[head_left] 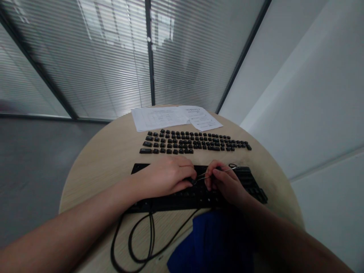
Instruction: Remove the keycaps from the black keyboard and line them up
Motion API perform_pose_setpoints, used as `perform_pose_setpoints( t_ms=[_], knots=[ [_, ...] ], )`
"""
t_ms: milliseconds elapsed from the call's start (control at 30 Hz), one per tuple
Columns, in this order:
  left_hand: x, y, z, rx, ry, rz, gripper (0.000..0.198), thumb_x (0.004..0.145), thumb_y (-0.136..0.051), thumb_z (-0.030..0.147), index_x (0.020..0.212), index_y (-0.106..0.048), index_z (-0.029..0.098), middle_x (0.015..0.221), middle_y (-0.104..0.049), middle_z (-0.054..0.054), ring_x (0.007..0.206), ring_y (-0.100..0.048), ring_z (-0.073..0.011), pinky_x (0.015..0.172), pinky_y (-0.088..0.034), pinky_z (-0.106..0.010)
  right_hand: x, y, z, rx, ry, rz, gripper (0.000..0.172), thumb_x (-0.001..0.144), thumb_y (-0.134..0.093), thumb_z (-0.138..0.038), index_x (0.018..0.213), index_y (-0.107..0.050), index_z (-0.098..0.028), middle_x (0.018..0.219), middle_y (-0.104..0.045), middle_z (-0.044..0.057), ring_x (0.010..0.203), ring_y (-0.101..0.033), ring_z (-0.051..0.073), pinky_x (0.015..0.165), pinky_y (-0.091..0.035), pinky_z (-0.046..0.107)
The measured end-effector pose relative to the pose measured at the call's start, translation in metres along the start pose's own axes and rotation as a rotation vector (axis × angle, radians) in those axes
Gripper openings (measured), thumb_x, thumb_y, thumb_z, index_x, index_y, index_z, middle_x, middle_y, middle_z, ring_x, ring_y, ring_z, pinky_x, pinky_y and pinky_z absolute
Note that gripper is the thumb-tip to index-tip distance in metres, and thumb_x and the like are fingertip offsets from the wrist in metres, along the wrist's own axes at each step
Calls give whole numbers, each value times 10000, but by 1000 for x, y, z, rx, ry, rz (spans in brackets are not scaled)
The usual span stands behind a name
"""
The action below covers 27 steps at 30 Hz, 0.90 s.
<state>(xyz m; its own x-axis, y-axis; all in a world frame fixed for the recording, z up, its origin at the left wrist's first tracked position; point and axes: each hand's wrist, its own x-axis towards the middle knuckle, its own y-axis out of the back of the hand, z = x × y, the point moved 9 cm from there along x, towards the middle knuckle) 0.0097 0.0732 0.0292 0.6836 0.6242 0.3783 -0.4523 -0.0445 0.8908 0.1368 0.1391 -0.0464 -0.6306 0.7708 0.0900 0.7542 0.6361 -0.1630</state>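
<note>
A black keyboard (176,203) lies across the table under both hands. My left hand (172,174) is over its middle, fingers closed on a small black keycap (192,181). Thin wire prongs of a keycap puller (201,177) reach that keycap from the right. Closed around the puller is my right hand (223,181), above the right half of the keyboard. The palm side of each hand is hidden. Behind the keyboard, loose black keycaps (184,142) are laid out in rows.
Printed paper sheets (162,117) lie at the far side of the round wooden table (93,167). A looped black cable (129,242) and blue cloth (204,242) are at the near side. Beyond the table stands a glass partition with blinds (113,68).
</note>
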Motion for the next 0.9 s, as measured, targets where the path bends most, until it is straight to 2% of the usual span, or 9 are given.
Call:
perform_pose_setpoints(
  t_ms=[267,400,467,567,667,767,900],
  knots=[
    [-1,3,-1,-78,0,5,49,962,-684,232,985,-715,203,951,-733,-38,907,-698,-196,804,-543,-313,1,-4,1,-26,-11,-4,273,906,-655,-454,820,-598,-200,600,-644,-10,497,-566,129,472,-338,227],
    [-3,13,-5,-112,9,80,50,965,-694,246,970,-710,199,942,-732,-36,892,-695,-186,797,-536,-296,3,7,2,-47,16,71,290,901,-650,-472,797,-580,-211,583,-605,-22,496,-548,136,469,-346,234],
    [-5,19,-7,-98,18,127,63,967,-695,259,971,-712,199,942,-733,-34,887,-692,-186,791,-534,-300,4,16,0,-79,52,132,316,916,-638,-492,772,-575,-217,571,-557,-34,483,-490,130,465,-332,241],
    [-7,26,-7,-63,16,174,88,982,-675,274,984,-714,196,958,-734,-42,889,-691,-189,786,-537,-310,1,25,-15,-255,194,216,458,1003,-526,-552,689,-572,-222,559,-474,-35,490,-407,132,494,-328,271],
    [-8,29,-1,-23,-13,203,114,1006,-635,277,999,-715,196,946,-733,-45,864,-685,-184,766,-537,-312,-9,17,-44,-535,422,236,598,1078,-368,-568,634,-580,-227,653,-534,18,635,-515,180,645,-431,336],
    [-8,30,5,26,-39,227,135,1021,-607,275,1007,-715,197,923,-731,-45,842,-681,-181,741,-531,-308,-18,1,-64,-752,575,186,546,1098,-348,-502,717,-634,-237,819,-638,65,827,-605,229,793,-478,391],
    [-9,28,11,73,-68,242,145,1024,-595,266,1011,-719,191,900,-725,-46,823,-676,-181,722,-528,-299,-18,-13,-60,-933,514,98,367,1085,-407,-375,954,-726,-251,860,-709,72,805,-651,235,767,-510,386]
  ],
)
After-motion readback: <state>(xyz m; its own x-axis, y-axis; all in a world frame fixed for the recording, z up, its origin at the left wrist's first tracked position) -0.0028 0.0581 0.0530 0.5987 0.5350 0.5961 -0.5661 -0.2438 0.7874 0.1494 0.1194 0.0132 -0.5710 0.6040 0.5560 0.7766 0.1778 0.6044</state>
